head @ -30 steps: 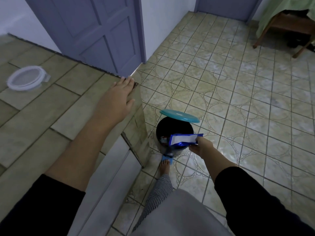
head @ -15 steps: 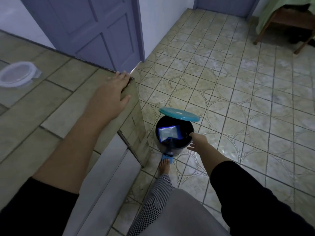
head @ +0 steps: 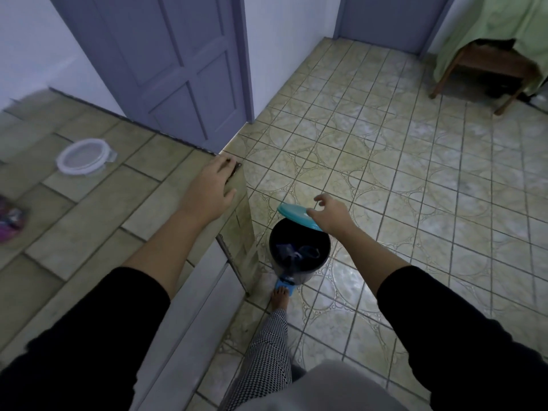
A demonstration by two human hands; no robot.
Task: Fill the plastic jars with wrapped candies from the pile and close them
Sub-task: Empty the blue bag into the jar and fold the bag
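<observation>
A clear plastic lid (head: 82,157) lies on the tiled counter (head: 89,221) at the far left. At the left edge shows part of a pile of wrapped candies (head: 10,222), purple and pink. My left hand (head: 209,189) rests flat on the counter's corner. My right hand (head: 329,213) hangs empty with relaxed fingers above a black pedal bin (head: 299,253), whose teal lid (head: 298,216) stands raised. A blue wrapper lies inside the bin. No jar is in view.
My bare foot (head: 280,296) presses the bin's blue pedal beside the counter's end. A purple door (head: 166,63) stands behind the counter. A wooden chair (head: 486,72) draped with green cloth sits at the far right on the tiled floor.
My right hand let go of the blue wrapper, which dropped into the bin, and then rose above the bin lid. The view turned left, bringing the candy pile in.
</observation>
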